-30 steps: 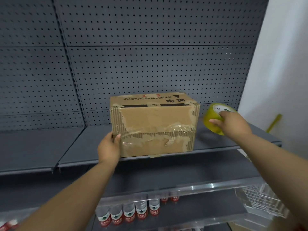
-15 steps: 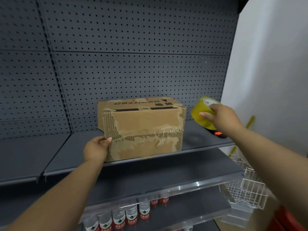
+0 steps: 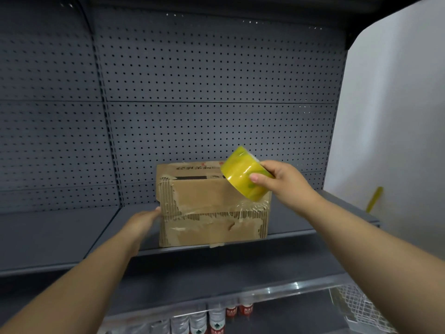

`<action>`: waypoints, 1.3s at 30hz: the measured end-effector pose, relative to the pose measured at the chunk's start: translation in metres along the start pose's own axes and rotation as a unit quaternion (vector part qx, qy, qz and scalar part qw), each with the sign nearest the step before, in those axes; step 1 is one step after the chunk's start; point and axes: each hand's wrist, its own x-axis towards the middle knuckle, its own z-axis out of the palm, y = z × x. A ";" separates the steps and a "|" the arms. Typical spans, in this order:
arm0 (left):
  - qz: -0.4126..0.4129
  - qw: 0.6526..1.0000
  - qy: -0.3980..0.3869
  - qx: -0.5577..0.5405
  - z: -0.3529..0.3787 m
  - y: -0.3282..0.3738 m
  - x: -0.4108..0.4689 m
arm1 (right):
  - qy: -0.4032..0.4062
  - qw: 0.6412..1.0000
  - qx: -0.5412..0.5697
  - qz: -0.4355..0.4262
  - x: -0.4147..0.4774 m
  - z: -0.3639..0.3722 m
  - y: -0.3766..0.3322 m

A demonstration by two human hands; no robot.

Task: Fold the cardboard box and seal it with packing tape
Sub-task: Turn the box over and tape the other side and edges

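A worn, closed cardboard box [image 3: 204, 208] with torn paper and old clear tape on its front stands on the grey shelf [image 3: 62, 237]. My left hand [image 3: 142, 221] rests against the box's lower left side, fingers flat on it. My right hand [image 3: 286, 182] grips a yellow roll of packing tape [image 3: 243, 174] and holds it in front of the box's upper right corner. Whether tape runs from the roll to the box is unclear.
Grey pegboard [image 3: 216, 92] backs the shelf. Below, a lower shelf holds several water bottles [image 3: 214, 319] with red labels. A white wire basket [image 3: 361, 309] hangs at the lower right. A white wall [image 3: 397, 116] and a yellow stick [image 3: 374, 198] are to the right.
My right hand has carried the tape roll from right of the box to in front of its upper right corner. My left hand stayed at the box's left side. The camera tilted upward.
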 end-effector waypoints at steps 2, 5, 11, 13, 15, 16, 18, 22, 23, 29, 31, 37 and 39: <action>0.001 1.000 -0.004 0.007 -0.002 0.001 -0.004 | -0.005 1.000 0.008 -0.007 -0.002 0.007 -0.004; -0.019 0.999 0.009 0.040 -0.003 0.004 -0.008 | -0.011 1.000 0.008 -0.011 -0.006 0.013 -0.007; 0.246 0.934 0.203 0.164 0.003 0.039 -0.047 | -0.026 0.999 0.016 -0.027 -0.011 0.020 -0.010; 0.334 0.930 0.132 0.078 0.012 0.065 -0.070 | -0.026 0.999 0.019 -0.034 -0.011 0.024 -0.012; 0.356 0.931 0.027 0.077 0.018 0.086 -0.086 | -0.027 0.998 0.025 -0.040 -0.012 0.029 -0.014; 0.367 0.923 -0.007 0.111 0.019 0.093 -0.090 | -0.028 0.998 0.026 -0.044 -0.011 0.031 -0.014; 0.385 0.908 -0.024 0.163 0.018 0.099 -0.096 | -0.030 0.997 0.041 -0.050 -0.011 0.036 -0.017; 0.422 0.895 0.043 0.139 0.013 0.098 -0.109 | -0.021 0.996 0.051 -0.065 -0.013 0.044 -0.026; 0.432 0.888 0.070 0.144 0.013 0.099 -0.113 | -0.020 0.996 0.052 -0.069 -0.014 0.046 -0.029; 0.468 0.846 0.164 0.198 0.007 0.111 -0.133 | -0.007 0.994 0.071 -0.077 -0.021 0.054 -0.039; 0.468 0.839 0.169 0.218 0.004 0.115 -0.137 | -0.004 0.994 0.077 -0.073 -0.024 0.055 -0.044; 0.431 0.839 0.122 0.308 -0.008 0.145 -0.150 | -0.002 0.988 0.139 -0.064 -0.032 0.053 -0.062; 0.398 0.853 0.094 0.324 -0.011 0.159 -0.158 | -0.001 0.985 0.163 -0.050 -0.035 0.048 -0.070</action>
